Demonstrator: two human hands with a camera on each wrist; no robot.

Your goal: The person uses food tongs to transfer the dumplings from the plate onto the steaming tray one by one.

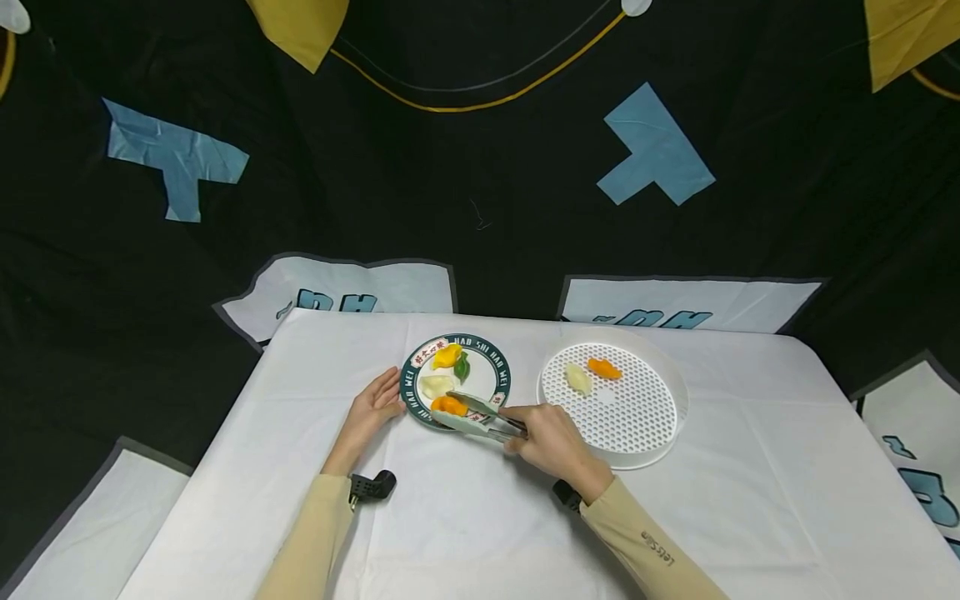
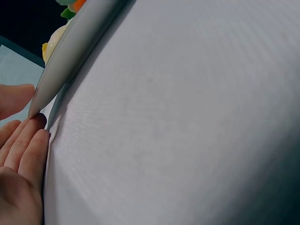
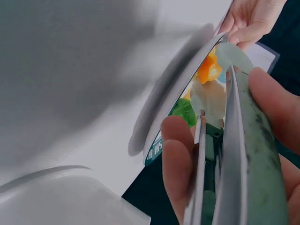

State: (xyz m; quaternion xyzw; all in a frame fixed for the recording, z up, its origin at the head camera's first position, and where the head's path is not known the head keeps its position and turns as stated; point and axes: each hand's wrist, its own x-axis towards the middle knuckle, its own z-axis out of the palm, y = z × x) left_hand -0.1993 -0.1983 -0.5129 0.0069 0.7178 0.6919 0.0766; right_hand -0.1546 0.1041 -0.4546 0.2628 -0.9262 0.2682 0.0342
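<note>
A round plate (image 1: 495,367) with a dark green lettered rim stands left of centre on the table. On it lie a yellow piece (image 1: 447,356), a green leaf-like piece (image 1: 462,367), a pale piece (image 1: 437,386) and an orange piece (image 1: 450,405). My left hand (image 1: 369,415) touches the plate's left rim, fingers fairly straight. My right hand (image 1: 553,440) grips tongs (image 1: 471,425) with pale green ends, which straddle the orange piece; whether they squeeze it I cannot tell. In the right wrist view, the tongs (image 3: 255,154) lie between thumb and fingers.
Right of the plate is a white round perforated tray (image 1: 630,408) with a raised rim. It bears a pale piece (image 1: 578,379) and an orange piece (image 1: 604,368). A white cloth (image 1: 442,517) covers the table. Behind hangs a black backdrop (image 1: 450,192).
</note>
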